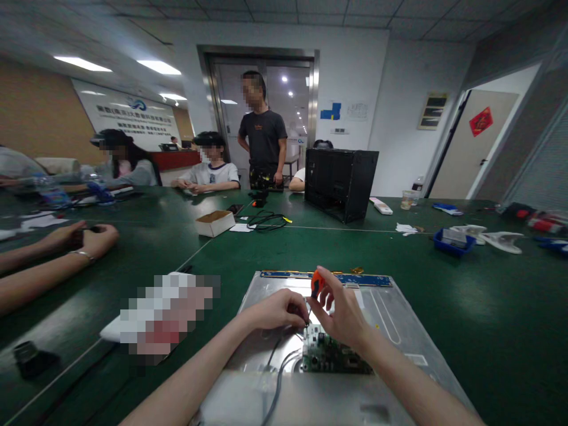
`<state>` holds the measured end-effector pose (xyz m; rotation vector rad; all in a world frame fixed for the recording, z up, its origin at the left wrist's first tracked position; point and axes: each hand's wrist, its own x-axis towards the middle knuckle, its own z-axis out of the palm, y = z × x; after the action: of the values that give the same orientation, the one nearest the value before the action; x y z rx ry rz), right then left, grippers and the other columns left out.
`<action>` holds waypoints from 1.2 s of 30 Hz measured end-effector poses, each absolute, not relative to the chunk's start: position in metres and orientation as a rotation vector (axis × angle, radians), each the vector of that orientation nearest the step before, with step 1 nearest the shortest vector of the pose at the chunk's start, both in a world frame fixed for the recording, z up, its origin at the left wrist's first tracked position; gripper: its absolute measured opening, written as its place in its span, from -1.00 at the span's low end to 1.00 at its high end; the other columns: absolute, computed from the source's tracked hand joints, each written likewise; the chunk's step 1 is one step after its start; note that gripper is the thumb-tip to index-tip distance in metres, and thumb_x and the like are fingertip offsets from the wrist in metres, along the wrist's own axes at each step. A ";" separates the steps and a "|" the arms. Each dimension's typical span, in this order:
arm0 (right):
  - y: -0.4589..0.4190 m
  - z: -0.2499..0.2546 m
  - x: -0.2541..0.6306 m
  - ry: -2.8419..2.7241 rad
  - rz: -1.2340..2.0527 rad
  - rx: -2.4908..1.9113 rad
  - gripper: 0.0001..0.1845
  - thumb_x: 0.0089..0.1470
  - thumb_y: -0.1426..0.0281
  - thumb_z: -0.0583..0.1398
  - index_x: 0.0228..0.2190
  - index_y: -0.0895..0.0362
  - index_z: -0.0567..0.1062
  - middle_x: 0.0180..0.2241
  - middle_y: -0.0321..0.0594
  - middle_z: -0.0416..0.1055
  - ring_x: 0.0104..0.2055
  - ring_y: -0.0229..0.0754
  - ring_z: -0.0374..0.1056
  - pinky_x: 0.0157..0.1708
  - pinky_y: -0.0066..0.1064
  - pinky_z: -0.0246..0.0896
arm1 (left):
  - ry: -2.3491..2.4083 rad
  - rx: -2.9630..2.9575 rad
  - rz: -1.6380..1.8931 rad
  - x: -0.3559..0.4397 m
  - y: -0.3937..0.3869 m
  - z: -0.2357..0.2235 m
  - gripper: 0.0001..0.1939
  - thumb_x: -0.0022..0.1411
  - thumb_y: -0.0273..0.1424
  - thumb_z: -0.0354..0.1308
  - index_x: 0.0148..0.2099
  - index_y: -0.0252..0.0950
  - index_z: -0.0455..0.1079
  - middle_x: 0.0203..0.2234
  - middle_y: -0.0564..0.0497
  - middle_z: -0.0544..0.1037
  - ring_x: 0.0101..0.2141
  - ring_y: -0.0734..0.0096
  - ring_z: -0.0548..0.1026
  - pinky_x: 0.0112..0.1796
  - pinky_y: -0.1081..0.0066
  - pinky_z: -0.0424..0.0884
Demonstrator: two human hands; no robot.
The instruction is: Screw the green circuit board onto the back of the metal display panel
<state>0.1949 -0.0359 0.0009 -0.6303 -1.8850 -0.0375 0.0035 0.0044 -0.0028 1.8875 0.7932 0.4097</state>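
Note:
In front of me lies a flat metal panel with a blue circuit strip along its far edge. On it sits a green circuit board, partly covered by my right hand. That hand grips the orange and black handle of a screwdriver, held upright over the board's far left corner. My left hand is closed at the same corner, fingertips by the screwdriver's lower end; what they pinch, if anything, is hidden. Grey cables run from near the board toward me.
A blurred package lies left of the panel, with a small black object beyond it. Another person's hands rest at the left. Farther back are a white box, a black computer case and a blue tray.

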 end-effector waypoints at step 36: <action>-0.040 0.006 0.195 -1.912 -0.030 -0.655 -0.34 0.26 0.43 0.03 0.32 0.09 -0.07 -0.52 -0.30 0.40 -0.63 -0.24 0.34 -0.68 -0.48 0.24 | 0.800 1.906 0.387 0.003 0.003 -0.001 -0.94 -0.04 -0.52 0.27 -0.41 -0.31 0.50 -0.55 0.13 0.47 -0.48 0.48 0.37 -0.37 0.49 0.30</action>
<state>0.1946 -0.0404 0.0059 -0.6545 -1.9121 -0.0298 0.0035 0.0030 -0.0013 1.9056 0.7996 0.3872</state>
